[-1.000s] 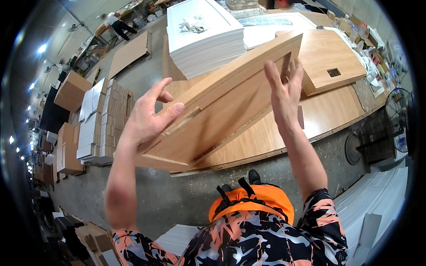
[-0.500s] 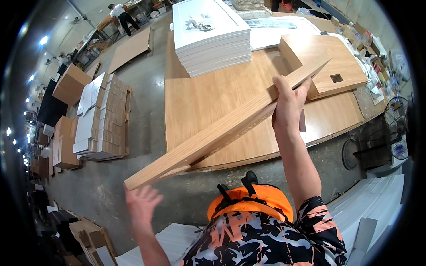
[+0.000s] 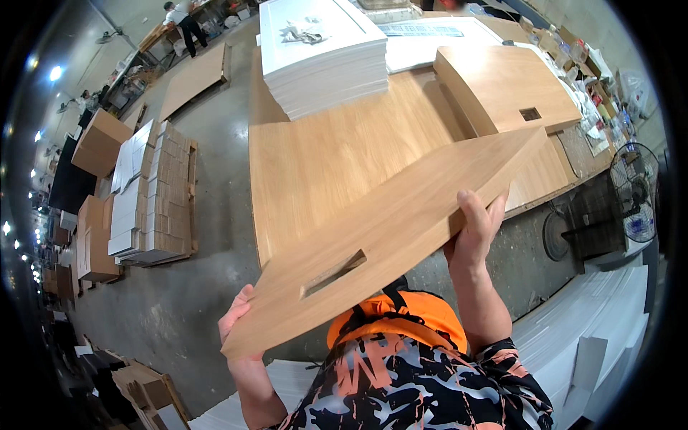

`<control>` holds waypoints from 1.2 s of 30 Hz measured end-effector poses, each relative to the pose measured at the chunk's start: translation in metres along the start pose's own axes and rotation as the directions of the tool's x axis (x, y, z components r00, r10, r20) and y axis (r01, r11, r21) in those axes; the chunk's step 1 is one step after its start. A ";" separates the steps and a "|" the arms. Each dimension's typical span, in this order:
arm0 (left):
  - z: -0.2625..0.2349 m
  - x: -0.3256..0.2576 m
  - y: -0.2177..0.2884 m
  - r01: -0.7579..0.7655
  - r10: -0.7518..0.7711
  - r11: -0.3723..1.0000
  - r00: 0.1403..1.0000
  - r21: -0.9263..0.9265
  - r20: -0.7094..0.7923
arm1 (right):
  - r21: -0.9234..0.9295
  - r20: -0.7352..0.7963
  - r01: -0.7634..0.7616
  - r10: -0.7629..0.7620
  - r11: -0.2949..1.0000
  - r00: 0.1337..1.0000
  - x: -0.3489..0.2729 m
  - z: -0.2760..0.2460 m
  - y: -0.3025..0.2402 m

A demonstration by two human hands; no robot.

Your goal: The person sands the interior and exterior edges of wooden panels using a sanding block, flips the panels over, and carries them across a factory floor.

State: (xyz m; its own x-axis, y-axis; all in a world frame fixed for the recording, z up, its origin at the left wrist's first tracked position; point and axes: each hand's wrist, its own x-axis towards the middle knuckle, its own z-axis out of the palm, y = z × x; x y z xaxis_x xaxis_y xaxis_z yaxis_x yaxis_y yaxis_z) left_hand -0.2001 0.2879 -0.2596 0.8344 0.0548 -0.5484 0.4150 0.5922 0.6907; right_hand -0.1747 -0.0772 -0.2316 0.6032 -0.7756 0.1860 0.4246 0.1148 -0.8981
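Both hands hold a thick wood-grain panel (image 3: 401, 208) with a rectangular cutout near its left end. It slants from lower left to upper right, its broad face turned up toward me. My left hand (image 3: 236, 315) is closed on the left end, its fingers partly hidden behind the panel. At the right part of the near edge, my right hand (image 3: 476, 226) grips with the thumb on the edge. Beyond it, a similar wood-grain piece (image 3: 502, 86) with a small cutout lies on the wood-topped workbench (image 3: 322, 158).
A tall stack of white panels (image 3: 330, 79) stands on the bench with crumpled material on top. Stacked cartons (image 3: 154, 193) sit on a pallet at left. A fan (image 3: 634, 193) stands at right, above white sheets (image 3: 588, 337). Far off, a person (image 3: 186, 27) bends over a table.
The panel has tipped from nearly edge-on to show its broad face and cutout. My left hand, apart and blurred below its end before, now grips that end. My right hand has lowered slightly.
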 end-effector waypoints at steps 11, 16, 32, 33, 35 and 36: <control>-0.036 0.007 -0.026 0.010 -0.010 1.000 0.995 0.007 0.099 | -0.004 0.002 -0.387 0.387 0.922 0.922 -0.093 -0.093 0.034; -0.059 0.026 -0.040 -0.032 0.023 0.994 0.996 0.109 0.082 | 0.052 0.090 -0.601 0.595 0.798 0.798 -0.107 -0.109 0.054; -0.106 0.058 -0.088 0.027 0.025 0.872 0.995 0.489 -0.099 | -0.130 0.085 -0.894 0.903 0.430 0.422 -0.110 -0.133 0.129; -0.109 0.060 -0.094 0.033 0.039 0.842 0.992 0.539 -0.122 | -0.162 0.077 -0.910 0.924 0.382 0.374 -0.108 -0.132 0.137; -0.110 0.066 -0.104 0.047 0.067 0.772 0.986 0.633 -0.155 | -0.219 0.049 -0.923 0.949 0.315 0.312 -0.107 -0.131 0.150; -0.111 0.067 -0.107 0.054 0.079 0.764 0.981 0.643 -0.176 | -0.219 0.025 -0.918 0.942 0.331 0.334 -0.109 -0.131 0.152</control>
State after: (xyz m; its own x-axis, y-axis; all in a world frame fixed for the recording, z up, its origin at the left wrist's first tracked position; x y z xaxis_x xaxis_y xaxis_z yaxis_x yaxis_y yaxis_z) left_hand -0.2287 0.3170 -0.4227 0.7877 0.2419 -0.5666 0.5953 -0.0621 0.8011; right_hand -0.2640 -0.0569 -0.4411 0.6185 -0.1353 -0.7741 -0.5608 0.6140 -0.5554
